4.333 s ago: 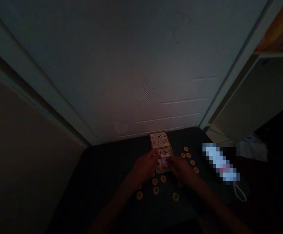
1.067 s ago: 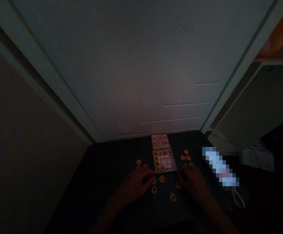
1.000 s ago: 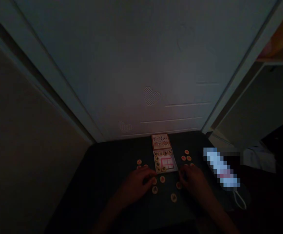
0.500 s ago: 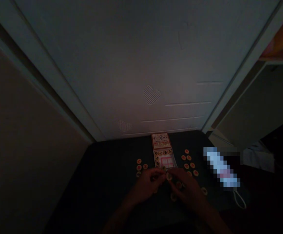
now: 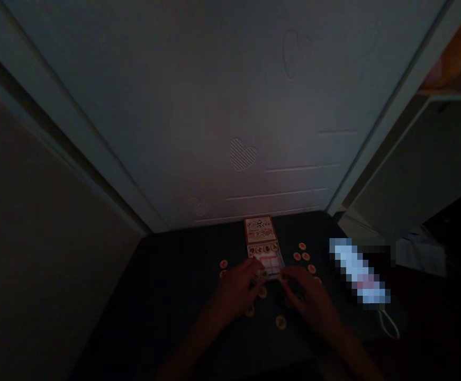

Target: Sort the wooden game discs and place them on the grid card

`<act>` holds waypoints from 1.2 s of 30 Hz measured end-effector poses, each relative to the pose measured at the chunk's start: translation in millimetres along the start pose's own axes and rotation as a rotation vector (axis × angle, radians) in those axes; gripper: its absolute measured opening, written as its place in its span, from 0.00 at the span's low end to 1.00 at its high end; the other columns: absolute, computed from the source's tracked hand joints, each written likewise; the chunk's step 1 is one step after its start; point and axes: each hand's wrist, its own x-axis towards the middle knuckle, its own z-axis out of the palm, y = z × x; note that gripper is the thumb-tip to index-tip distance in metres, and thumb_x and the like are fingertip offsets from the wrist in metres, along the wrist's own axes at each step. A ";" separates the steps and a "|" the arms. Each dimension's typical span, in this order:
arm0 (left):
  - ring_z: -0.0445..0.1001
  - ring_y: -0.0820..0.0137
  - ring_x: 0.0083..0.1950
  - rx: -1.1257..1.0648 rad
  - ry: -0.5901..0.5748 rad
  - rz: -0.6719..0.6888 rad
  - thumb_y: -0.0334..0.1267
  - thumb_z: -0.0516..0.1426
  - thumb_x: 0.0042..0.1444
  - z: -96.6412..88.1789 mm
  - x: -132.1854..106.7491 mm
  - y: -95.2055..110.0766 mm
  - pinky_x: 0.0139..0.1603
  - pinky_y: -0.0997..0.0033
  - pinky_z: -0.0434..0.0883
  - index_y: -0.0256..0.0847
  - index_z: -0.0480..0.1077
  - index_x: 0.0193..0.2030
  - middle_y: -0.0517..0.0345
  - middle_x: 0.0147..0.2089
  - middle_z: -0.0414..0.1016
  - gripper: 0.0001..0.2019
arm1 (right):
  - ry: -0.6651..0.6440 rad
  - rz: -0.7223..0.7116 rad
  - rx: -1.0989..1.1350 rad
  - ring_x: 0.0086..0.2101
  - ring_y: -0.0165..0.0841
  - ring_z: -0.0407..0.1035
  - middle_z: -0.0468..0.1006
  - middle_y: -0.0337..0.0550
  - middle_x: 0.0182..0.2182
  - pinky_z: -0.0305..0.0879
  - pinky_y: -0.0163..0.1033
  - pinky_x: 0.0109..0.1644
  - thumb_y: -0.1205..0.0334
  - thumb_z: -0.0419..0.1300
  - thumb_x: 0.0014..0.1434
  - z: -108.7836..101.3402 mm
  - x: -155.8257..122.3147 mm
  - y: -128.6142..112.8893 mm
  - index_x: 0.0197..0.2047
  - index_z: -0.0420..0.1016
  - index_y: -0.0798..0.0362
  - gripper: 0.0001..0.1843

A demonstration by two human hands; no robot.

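Observation:
The scene is very dim. A small open box (image 5: 267, 257) with a pink grid inside lies on a dark table (image 5: 166, 296), its printed lid (image 5: 259, 228) folded back. Several round tan game discs (image 5: 305, 256) lie scattered around it. My left hand (image 5: 237, 288) reaches the box's near left corner, fingers curled and pinched together. My right hand (image 5: 308, 297) sits at the near right corner, fingers bent down onto the table. Whether either hand holds a disc is hidden by the dark. One disc (image 5: 280, 321) lies between my wrists.
A pale wall panel with striped heart marks (image 5: 243, 154) stands right behind the table. A blurred light-coloured object (image 5: 358, 270) and a white cord loop (image 5: 389, 324) lie at the right. A cabinet (image 5: 421, 159) stands at the right.
Both hands moved from the table in front of the box, came together over the discs, then slid forward to the box's near edge. The camera tilted slightly.

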 end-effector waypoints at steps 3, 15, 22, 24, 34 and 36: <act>0.74 0.59 0.55 0.118 -0.037 0.092 0.38 0.56 0.64 3.5 8.7 -3.5 0.57 0.54 0.69 0.47 0.71 0.53 0.55 0.54 0.77 0.12 | -0.021 0.049 -0.010 0.47 0.39 0.76 0.80 0.46 0.47 0.73 0.45 0.53 0.61 0.57 0.66 5.9 10.5 11.6 0.51 0.75 0.48 0.12; 0.74 0.58 0.50 0.188 -0.128 0.110 0.37 0.55 0.64 7.1 22.0 -5.1 0.54 0.51 0.66 0.46 0.75 0.41 0.56 0.44 0.80 0.07 | -0.208 0.086 -0.141 0.43 0.39 0.73 0.81 0.44 0.40 0.67 0.43 0.50 0.70 0.61 0.60 24.7 40.1 21.7 0.44 0.78 0.51 0.10; 0.74 0.59 0.50 0.149 -0.122 0.088 0.38 0.55 0.65 9.7 20.3 -8.1 0.55 0.51 0.66 0.46 0.75 0.43 0.56 0.45 0.80 0.07 | -0.297 0.069 -0.133 0.43 0.39 0.72 0.82 0.43 0.38 0.65 0.42 0.49 0.65 0.60 0.63 23.1 42.0 22.9 0.43 0.80 0.50 0.08; 0.74 0.59 0.50 0.140 -0.117 0.085 0.39 0.56 0.65 10.6 20.2 -9.1 0.55 0.51 0.66 0.46 0.75 0.44 0.56 0.46 0.80 0.06 | -0.319 0.051 -0.125 0.43 0.39 0.72 0.82 0.43 0.39 0.65 0.43 0.51 0.66 0.59 0.63 20.8 41.4 21.9 0.43 0.81 0.49 0.09; 0.74 0.60 0.50 0.160 -0.118 0.077 0.38 0.56 0.64 11.4 21.1 -10.2 0.56 0.52 0.66 0.45 0.75 0.43 0.55 0.46 0.79 0.06 | -0.294 0.131 -0.107 0.44 0.39 0.72 0.82 0.45 0.42 0.65 0.42 0.51 0.68 0.54 0.64 16.1 41.4 16.6 0.45 0.80 0.52 0.13; 0.74 0.60 0.50 0.162 -0.130 0.065 0.38 0.56 0.63 11.0 21.5 -10.5 0.56 0.51 0.65 0.46 0.74 0.44 0.56 0.46 0.79 0.06 | -0.311 0.145 -0.120 0.44 0.39 0.72 0.82 0.46 0.41 0.65 0.42 0.52 0.69 0.55 0.64 16.3 41.1 15.9 0.45 0.80 0.51 0.13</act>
